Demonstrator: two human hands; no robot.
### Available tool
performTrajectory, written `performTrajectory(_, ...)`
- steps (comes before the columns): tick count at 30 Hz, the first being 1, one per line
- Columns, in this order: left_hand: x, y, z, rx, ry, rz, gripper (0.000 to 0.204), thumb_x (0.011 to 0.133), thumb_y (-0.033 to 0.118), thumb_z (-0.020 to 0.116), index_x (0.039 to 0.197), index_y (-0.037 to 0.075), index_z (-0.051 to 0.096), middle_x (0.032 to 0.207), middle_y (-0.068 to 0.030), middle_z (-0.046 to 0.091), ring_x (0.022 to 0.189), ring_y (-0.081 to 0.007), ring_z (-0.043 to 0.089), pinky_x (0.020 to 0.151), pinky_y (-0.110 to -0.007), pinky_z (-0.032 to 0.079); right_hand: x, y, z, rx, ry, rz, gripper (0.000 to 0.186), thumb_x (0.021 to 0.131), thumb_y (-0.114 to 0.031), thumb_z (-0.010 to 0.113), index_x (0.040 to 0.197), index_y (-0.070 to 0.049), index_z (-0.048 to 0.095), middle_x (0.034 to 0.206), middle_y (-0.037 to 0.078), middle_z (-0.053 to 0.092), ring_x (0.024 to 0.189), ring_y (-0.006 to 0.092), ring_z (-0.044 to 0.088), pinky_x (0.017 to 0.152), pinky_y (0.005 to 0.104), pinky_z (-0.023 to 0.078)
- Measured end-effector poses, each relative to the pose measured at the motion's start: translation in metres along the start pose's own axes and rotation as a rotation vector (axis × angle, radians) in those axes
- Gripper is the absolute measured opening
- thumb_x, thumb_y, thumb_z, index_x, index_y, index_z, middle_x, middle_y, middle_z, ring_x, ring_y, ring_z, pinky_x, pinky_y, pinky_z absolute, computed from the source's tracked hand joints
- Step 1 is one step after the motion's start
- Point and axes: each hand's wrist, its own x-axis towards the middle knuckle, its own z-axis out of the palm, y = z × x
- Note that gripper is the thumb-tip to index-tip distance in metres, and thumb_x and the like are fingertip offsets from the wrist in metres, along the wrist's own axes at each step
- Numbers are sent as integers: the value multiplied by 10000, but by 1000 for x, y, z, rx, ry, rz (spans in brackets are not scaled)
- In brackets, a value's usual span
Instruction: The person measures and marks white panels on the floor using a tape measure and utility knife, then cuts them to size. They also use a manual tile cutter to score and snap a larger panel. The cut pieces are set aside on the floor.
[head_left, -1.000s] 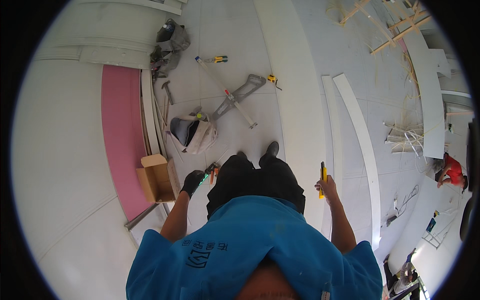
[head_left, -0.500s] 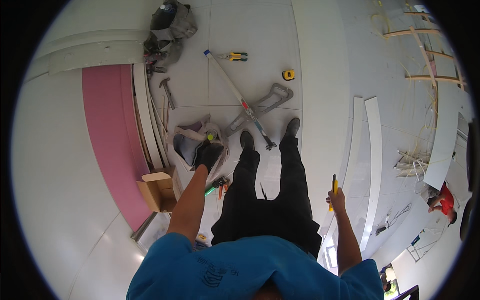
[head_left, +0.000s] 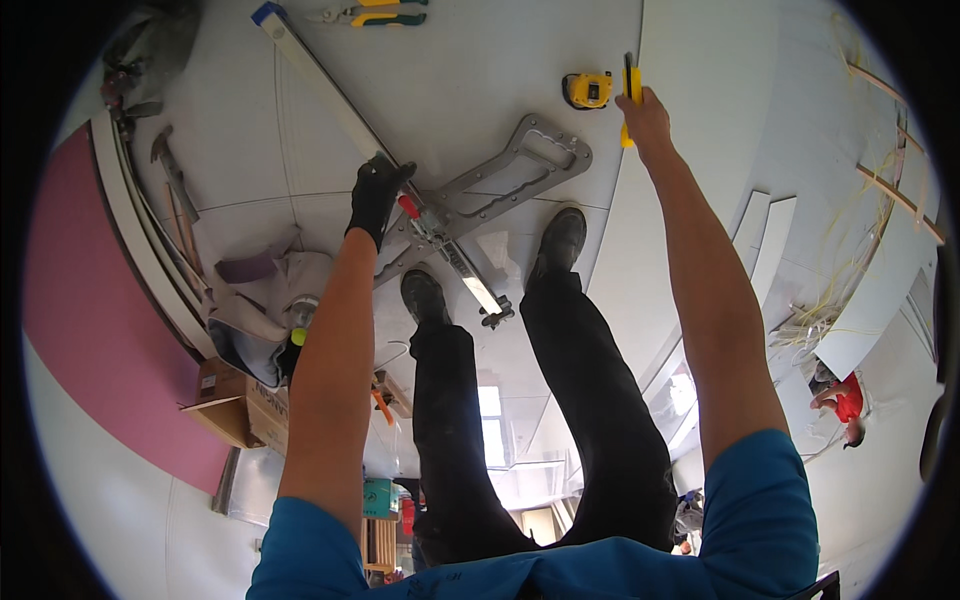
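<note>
A grey-framed rail tool [head_left: 437, 235] lies on the floor [head_left: 480, 60], its long rail slanting from far left toward the near right. The gloved left hand [head_left: 374, 195] is nearer, touching the rail; whether its fingers close, I cannot tell. To its left sit 1 slumped fabric bag [head_left: 245, 328] and 1 open cardboard box [head_left: 225, 400], contents unclear. The right hand [head_left: 648, 120] grips a yellow utility knife [head_left: 634, 85] beside a tape measure [head_left: 590, 91].
</note>
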Motion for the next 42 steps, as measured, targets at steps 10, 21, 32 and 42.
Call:
performTrajectory(10, 11, -54, 19, 365, 12, 261, 154, 780, 225, 642, 796, 71, 637, 691, -131, 604, 724, -298, 634, 706, -429, 476, -66, -84, 28, 439, -192, -42, 476, 901, -308, 632, 1262, -24, 508, 1152, 144, 621, 974, 215, 643, 860, 324, 495)
performTrajectory(21, -181, 47, -66, -712, 389, 144, 154, 676, 110, 708, 707, 8, 596, 756, -58, 642, 717, -198, 598, 690, -357, 485, -450, 155, -207, -187, -335, 353, 509, 856, -305, 680, 1248, -54, 474, 1092, 224, 660, 952, 366, 666, 817, 430, 522)
performTrajectory(32, -379, 279, -215, -774, 245, 551, 432, 690, 7, 774, 1093, 33, 620, 980, -75, 661, 898, -166, 629, 771, -330, 537, -508, 17, -336, 255, -395, 258, 397, 894, -342, 556, 1141, -33, 591, 968, 210, 687, 946, 387, 649, 823, 446, 515)
performTrajectory(42, -474, 461, -226, 195, 561, 1079, 387, 689, 127, 686, 1036, 37, 542, 890, -152, 613, 804, -366, 618, 724, -450, 513, -322, -153, -544, 226, 162, -532, 532, 869, -298, 682, 1278, -17, 490, 1265, 189, 569, 1166, 363, 548, 968, 415, 461)
